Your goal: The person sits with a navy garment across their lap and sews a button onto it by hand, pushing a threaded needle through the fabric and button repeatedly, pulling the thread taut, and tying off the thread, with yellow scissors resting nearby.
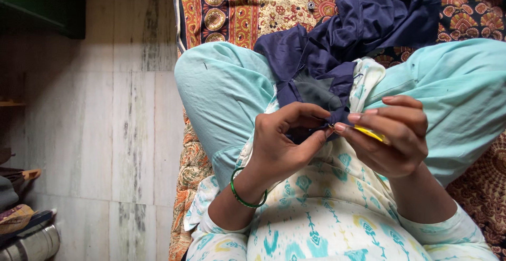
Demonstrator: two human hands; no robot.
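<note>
So the person sits cross-legged on a bed with a patterned bedspread (247,8), right at its left edge next to the stone floor (105,124), and a heap of navy blue cloth (369,18) lies across the lap and trails up over the bedspread. Both hands meet at one folded edge of that cloth, just above the printed tunic (327,203).

The left hand (282,140), with a green bangle (246,195) on the wrist, is pinched narrow, thumb and fingers closed on the edge of the cloth. The right hand (392,137) is curled around a small yellow tool (371,133), its metal tip touching the cloth right where the left fingers pinch. It looks like a seam ripper, though it's too small to be sure.

For doing this bit well, my take: keep the fold taut between the pinching fingers, work the tip under the thread only, and go stitch by stitch so the fabric doesn't get nicked. Keeping the loose cloth bunched away from the tip helps too.

The cloth itself looks smooth and slightly shiny, thin, with soft folds and a greyer underside showing near the hands. Slippery stuff, probably, so a firm pinch matters.
</note>
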